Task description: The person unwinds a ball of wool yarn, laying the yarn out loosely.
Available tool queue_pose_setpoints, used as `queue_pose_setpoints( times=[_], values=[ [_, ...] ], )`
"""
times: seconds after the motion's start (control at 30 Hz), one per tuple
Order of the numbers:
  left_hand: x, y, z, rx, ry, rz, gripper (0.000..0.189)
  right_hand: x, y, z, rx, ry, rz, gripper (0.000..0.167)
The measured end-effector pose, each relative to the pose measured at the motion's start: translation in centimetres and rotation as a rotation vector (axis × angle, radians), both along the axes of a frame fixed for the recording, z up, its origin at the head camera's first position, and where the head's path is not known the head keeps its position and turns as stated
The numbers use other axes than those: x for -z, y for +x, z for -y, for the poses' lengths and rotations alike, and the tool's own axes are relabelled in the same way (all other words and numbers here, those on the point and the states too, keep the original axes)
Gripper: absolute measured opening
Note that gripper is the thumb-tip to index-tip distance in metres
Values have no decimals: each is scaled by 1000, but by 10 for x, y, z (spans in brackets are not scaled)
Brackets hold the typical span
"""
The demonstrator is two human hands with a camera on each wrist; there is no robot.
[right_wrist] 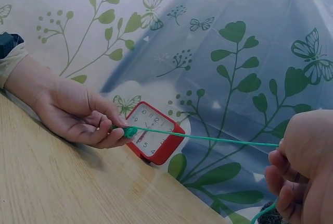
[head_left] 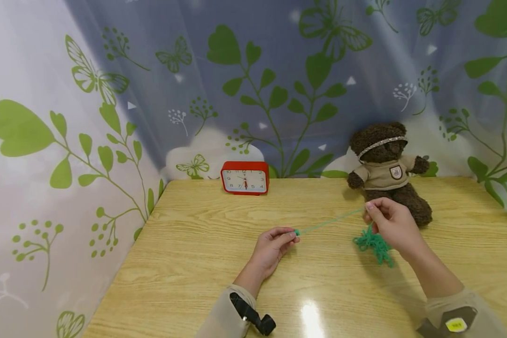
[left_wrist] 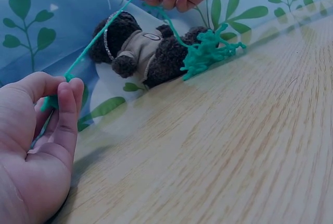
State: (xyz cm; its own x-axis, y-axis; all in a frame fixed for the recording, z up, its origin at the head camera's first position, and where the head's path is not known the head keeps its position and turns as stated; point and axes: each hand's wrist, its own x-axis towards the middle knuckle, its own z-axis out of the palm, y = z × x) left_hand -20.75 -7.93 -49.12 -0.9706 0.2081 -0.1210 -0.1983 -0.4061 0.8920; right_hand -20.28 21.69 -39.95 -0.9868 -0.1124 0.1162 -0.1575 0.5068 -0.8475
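Green yarn (right_wrist: 208, 138) stretches taut between the two hands above the table. My left hand (head_left: 273, 249) pinches a small green wound bundle of yarn (right_wrist: 130, 131) between thumb and fingers. Higher and to the right, my right hand (head_left: 395, 227) pinches the strand between thumb and forefinger. From the right hand the strand runs down to a loose green tangle of yarn (left_wrist: 210, 52), which overlaps the teddy bear's legs in the left wrist view. Part of the bundle is hidden behind the left fingers.
A red alarm clock (head_left: 245, 178) stands at the back of the wooden table (head_left: 186, 253). A dark brown teddy bear (head_left: 386, 164) in a beige shirt sits at the back right. Behind hangs a curtain (head_left: 270, 84) printed with leaves and butterflies.
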Motion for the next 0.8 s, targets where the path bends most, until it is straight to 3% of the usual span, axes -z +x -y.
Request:
queue_pose_setpoints(
  times=[0.3,0.8],
  values=[
    [-1,1,0,-11,19,16,9,-3,1,-8,64,11,-65,45],
    [-1,0,0,-12,22,-6,8,-14,-3,-28,145,-37,-36,49]
  ],
)
